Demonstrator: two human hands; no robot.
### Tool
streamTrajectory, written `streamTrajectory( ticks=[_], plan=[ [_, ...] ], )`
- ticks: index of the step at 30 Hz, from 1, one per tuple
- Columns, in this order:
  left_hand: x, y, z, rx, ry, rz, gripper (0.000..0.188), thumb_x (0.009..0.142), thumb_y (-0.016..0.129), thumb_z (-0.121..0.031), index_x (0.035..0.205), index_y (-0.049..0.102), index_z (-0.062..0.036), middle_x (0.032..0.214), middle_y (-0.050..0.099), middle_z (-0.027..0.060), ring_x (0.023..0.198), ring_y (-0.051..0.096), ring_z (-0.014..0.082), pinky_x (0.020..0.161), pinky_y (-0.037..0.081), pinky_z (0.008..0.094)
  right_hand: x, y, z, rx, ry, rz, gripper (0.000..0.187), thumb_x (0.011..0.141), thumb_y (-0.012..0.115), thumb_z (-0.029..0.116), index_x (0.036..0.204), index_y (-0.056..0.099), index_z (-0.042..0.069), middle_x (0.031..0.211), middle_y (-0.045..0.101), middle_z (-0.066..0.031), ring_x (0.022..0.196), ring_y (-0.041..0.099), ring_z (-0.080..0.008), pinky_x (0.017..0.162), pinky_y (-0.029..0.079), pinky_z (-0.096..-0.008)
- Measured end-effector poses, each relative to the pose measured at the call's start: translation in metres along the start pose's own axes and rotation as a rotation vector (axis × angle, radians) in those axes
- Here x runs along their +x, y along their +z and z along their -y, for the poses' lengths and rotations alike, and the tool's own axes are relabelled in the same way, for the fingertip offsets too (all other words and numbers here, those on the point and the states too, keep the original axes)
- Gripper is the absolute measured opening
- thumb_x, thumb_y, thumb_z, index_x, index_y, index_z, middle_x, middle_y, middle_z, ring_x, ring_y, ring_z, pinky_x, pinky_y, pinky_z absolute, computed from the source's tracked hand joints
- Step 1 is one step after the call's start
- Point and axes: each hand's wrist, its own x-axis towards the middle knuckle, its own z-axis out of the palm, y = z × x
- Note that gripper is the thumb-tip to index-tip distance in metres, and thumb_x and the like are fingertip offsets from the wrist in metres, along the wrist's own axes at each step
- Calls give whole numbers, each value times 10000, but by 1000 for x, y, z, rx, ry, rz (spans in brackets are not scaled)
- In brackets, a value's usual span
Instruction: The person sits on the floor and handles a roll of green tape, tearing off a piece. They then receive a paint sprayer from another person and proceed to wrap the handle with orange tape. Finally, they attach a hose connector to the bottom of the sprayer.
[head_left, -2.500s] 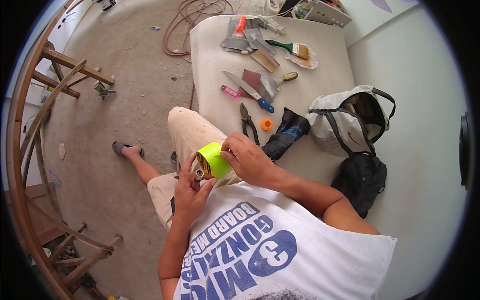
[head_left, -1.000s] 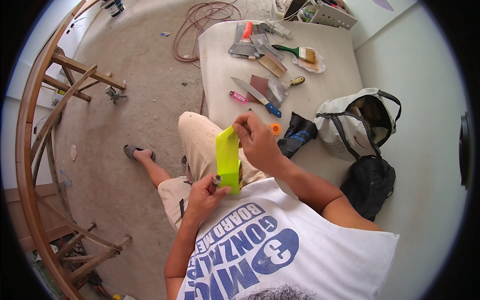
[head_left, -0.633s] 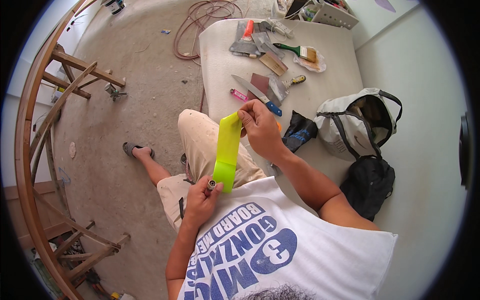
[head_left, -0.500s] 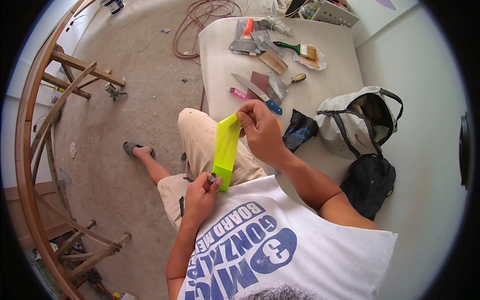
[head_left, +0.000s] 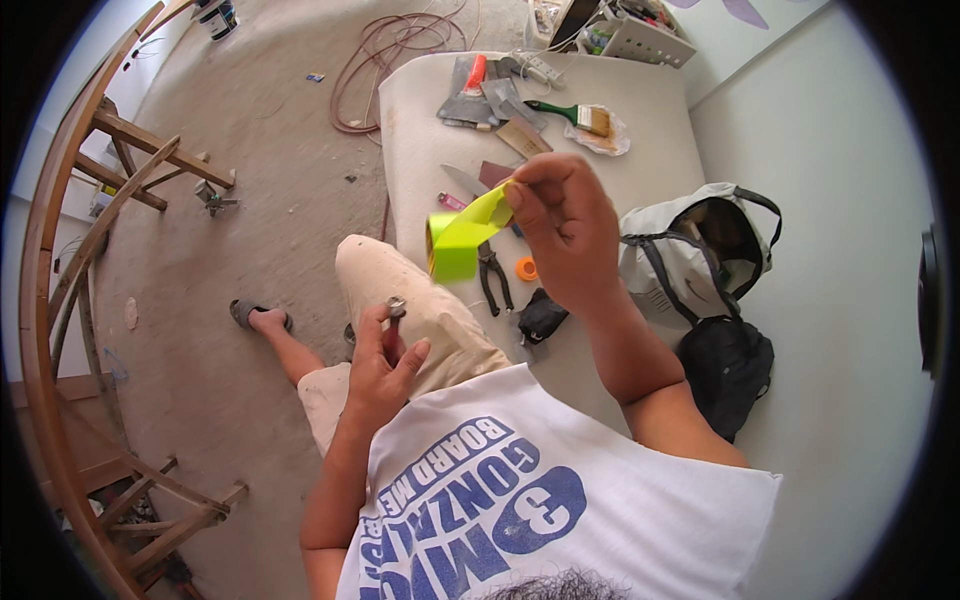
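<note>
Tape roll (head_left: pixel 455 262), yellow-green, swung up in midair, seen against bench (head_left: pixel 418 130); hung by own loose strip (head_left: pixel 488 217). Strip end pinched tight between thumb and forefinger of right hand (head_left: pixel 572 230). Roll just released by left hand (head_left: pixel 385 375), so weight now carried by strip alone, unsteadied. Metal-tipped tool (head_left: pixel 396 318) kept in left grip, fingers curled, thumb spread. Pliers (head_left: pixel 490 278), orange ring (head_left: pixel 527 268) left lying nearby on bench.

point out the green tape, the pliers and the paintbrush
Tape (head_left: pixel 455 263): head view, on the roll's outer side.
Pliers (head_left: pixel 488 264): head view, near the pivot.
Paintbrush (head_left: pixel 568 112): head view, wide end of the green handle.
</note>
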Motion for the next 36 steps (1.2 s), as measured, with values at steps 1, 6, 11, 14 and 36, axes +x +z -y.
streamTrajectory(
  ticks=[1, 6, 11, 14, 36],
  plan=[
    [6, 6, 1, -64, 19, 101, 333, 938, 679, -129, 1223, 551, -14, 965, 508, 49, 796, 472, 117, 704, 419, 270, 4, -9, 4, -54, -25, 12, 190, 981, 631, 15, 1136, 521, 16, 1007, 685, -79, 945, 677, -114, 837, 547, -250],
    [17, 38, 0, 182, 248, 689, 298, 972, 577, -137, 1231, 611, 8, 1166, 594, 181, 1110, 573, 341, 988, 452, 395, 21, -35, 0, -130, -114, -51, 190, 945, 671, 39, 1086, 549, 5, 956, 695, -108, 876, 725, -161, 778, 559, -298],
    [11, 31, 4, 314, 283, 663, 338, 956, 648, -221, 1253, 678, -62, 1153, 604, 162, 1104, 584, 317, 960, 469, 379, 17, -55, -2, -234, -75, -10, 186, 967, 641, 10, 1119, 532, 18, 987, 688, -96, 935, 690, -139, 832, 542, -266],
    [0, 28, 6, 329, 218, 586, 328, 963, 648, -237, 1248, 687, -80, 1112, 617, 155, 1081, 592, 310, 952, 473, 380, 15, -51, -2, -202, -78, -25, 172, 952, 668, 32, 1080, 555, 9, 935, 697, -110, 893, 706, -150, 791, 553, -281],
    [-1, -70, -39, 76, 338, -305, 681, 946, 708, -270, 1524, 393, -98, 1258, 583, 117, 1143, 592, 233, 1053, 451, 357, 25, 59, 68, 44, -265, 266, 255, 924, 698, 14, 1146, 573, 1, 988, 707, -103, 945, 729, -157, 819, 566, -277]
  ],
)
